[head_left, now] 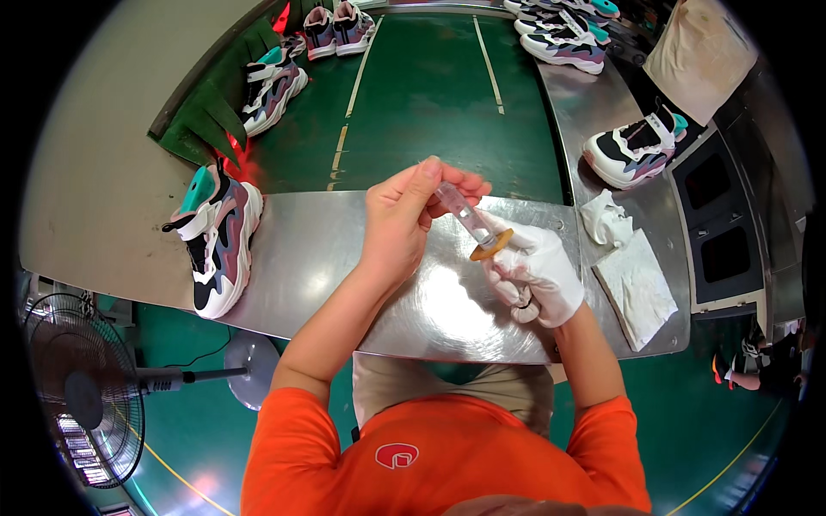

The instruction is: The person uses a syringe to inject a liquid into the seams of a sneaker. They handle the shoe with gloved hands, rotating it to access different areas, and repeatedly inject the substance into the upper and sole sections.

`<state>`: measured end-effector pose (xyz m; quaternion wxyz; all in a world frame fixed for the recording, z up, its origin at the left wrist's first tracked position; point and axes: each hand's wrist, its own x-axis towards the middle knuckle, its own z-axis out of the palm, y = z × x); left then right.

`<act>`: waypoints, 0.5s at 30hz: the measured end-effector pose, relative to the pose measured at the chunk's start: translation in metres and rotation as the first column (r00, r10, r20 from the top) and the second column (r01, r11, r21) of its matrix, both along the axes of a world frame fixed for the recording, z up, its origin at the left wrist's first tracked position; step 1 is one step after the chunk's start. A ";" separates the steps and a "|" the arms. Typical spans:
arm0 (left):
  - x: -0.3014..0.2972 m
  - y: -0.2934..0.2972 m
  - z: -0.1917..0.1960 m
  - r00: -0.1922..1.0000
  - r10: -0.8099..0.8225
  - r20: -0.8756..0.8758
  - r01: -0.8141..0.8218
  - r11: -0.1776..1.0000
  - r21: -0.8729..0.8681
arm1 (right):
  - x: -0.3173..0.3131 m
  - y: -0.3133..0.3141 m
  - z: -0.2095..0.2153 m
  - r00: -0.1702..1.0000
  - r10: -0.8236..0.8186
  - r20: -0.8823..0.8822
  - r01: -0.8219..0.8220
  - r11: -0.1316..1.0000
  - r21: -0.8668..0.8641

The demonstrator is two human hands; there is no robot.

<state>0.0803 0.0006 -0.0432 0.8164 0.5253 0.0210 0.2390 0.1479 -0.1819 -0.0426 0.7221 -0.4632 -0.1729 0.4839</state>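
Observation:
A clear plastic syringe [465, 213] with an amber-brown flange [492, 245] is held between my hands above the metal table. My bare left hand [403, 211] pinches its far end between thumb and fingers. My right hand [535, 273], in a white glove, is closed around the near end by the flange. The syringe slants from upper left to lower right. Some of its far end is hidden behind my left fingers. Nearest to my left arm, a white, black and mauve sneaker [219, 241] with a teal insert stands on the table's left side.
Beyond the metal table [310, 249] runs a green conveyor belt [430, 103]. Sneakers [274, 89] line its left side; others [564, 43] stand at the far right. Another sneaker [635, 148] sits above a folded white cloth [635, 288] and crumpled tissue [607, 218]. A fan [83, 400] stands lower left.

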 end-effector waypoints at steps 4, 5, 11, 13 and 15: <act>0.003 0.003 -0.005 0.998 0.056 -0.014 -0.055 0.998 0.028 | 0.001 0.006 0.006 0.998 -0.025 0.057 0.031 0.994 -0.103; 0.005 0.007 -0.008 0.994 0.104 -0.043 -0.102 0.994 0.042 | -0.002 0.012 0.011 0.992 -0.049 0.113 0.071 0.976 -0.205; 0.015 0.006 -0.011 0.968 0.229 -0.100 -0.224 0.973 0.054 | 0.005 0.025 -0.027 -0.322 -0.086 0.943 0.438 0.870 0.228; 0.014 0.004 -0.013 0.973 0.208 -0.095 -0.203 0.977 0.068 | 0.010 0.026 -0.038 -0.419 -0.099 0.903 0.418 0.861 0.288; 0.012 0.002 -0.013 0.984 0.166 -0.071 -0.160 0.983 0.086 | 0.006 0.025 -0.040 0.007 -0.234 0.972 0.374 0.902 0.214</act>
